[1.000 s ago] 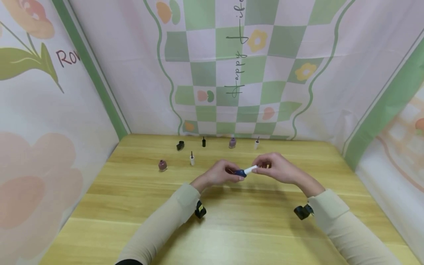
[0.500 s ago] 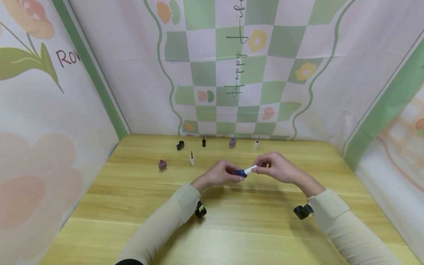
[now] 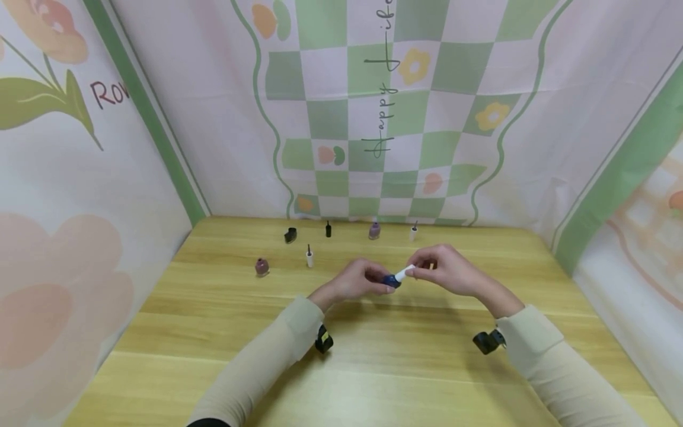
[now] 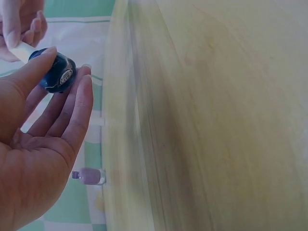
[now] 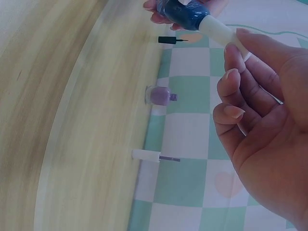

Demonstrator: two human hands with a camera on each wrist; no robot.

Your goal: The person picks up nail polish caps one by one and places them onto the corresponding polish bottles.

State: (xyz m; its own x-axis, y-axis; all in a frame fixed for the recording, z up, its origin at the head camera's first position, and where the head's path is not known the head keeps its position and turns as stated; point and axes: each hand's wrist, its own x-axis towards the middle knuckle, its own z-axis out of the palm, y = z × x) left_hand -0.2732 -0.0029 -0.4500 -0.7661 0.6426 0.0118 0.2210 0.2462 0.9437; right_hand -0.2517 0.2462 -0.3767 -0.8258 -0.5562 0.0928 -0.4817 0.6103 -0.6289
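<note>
Head view: your left hand, right of the lower center of the frame, grips a dark blue bottle; your right hand, farther right, pinches the white cap at the bottle's neck end. Bottle and cap meet in one tilted line, raised above the wooden bench. Behind them, near the upper edge of the bench, stand a purple bottle and, to its right, a white brush cap, brush upward. Left of these are a black brush cap and a small black object, its form hard to make out. At center left, a mauve bottle stands uncapped beside a second white brush cap. A checked cloth fills the upper center.

Left wrist view: in the upper left, your left thumb lies along the blue bottle and the fingers support its far side; an oval label shows on its base. Your right hand enters at the corner, holding the cap. The purple bottle appears at lower left.

Right wrist view: your right thumb and forefinger pinch the cap's end at upper right, the other fingers curled beneath; the blue bottle touches the cap at top center.
</note>
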